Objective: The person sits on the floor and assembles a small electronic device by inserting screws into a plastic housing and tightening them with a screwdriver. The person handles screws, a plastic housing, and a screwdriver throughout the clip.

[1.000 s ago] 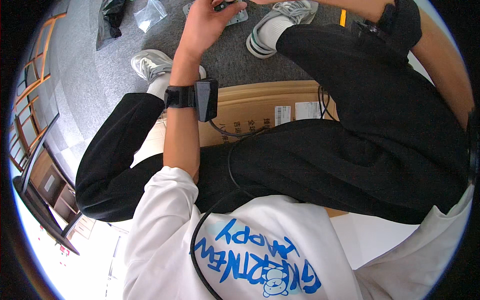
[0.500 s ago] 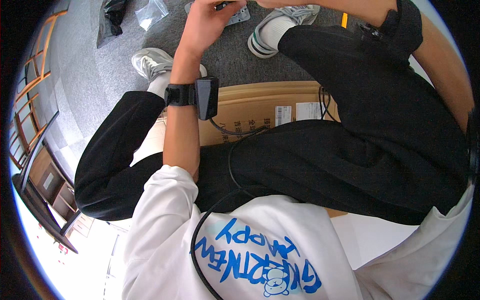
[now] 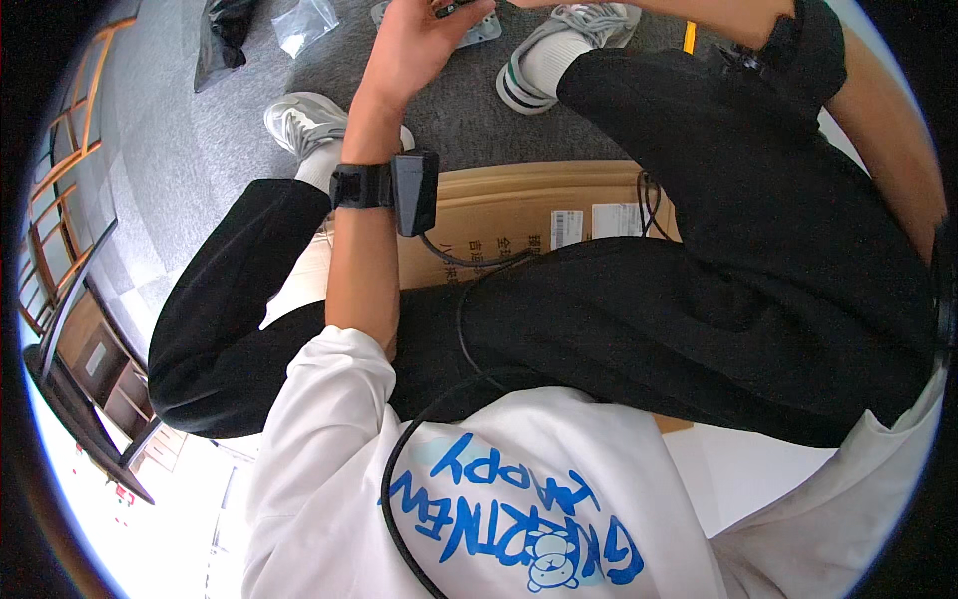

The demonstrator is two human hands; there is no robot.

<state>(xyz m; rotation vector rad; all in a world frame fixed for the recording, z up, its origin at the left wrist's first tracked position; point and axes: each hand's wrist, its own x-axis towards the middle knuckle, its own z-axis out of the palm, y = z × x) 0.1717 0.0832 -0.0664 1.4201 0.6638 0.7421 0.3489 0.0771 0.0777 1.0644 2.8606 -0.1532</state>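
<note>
At the top edge my left hand [image 3: 412, 45] is closed, thumb and fingers bent around a small dark piece [image 3: 451, 8] that is mostly cut off by the frame. Just behind that hand, a grey metal plate with holes [image 3: 486, 30] lies on the carpet. My right forearm [image 3: 689, 12] reaches in from the right toward the left hand. Only a sliver of my right hand [image 3: 529, 3] shows at the top edge, its fingers hidden, so its hold cannot be made out. A black strap with a box-shaped device [image 3: 415, 193] sits on my left wrist.
A cardboard box [image 3: 489, 195] lies in front of my crossed legs, a black cable [image 3: 461, 319] running over it. Farther off on the grey carpet are a clear plastic bag [image 3: 303, 27], a black bag [image 3: 226, 35] and a yellow strip [image 3: 690, 38]. Wooden furniture [image 3: 100, 369] stands left.
My left hand has shifted very slightly and a little more of the dark piece shows at its fingers. The forearms and legs have stayed almost still.
</note>
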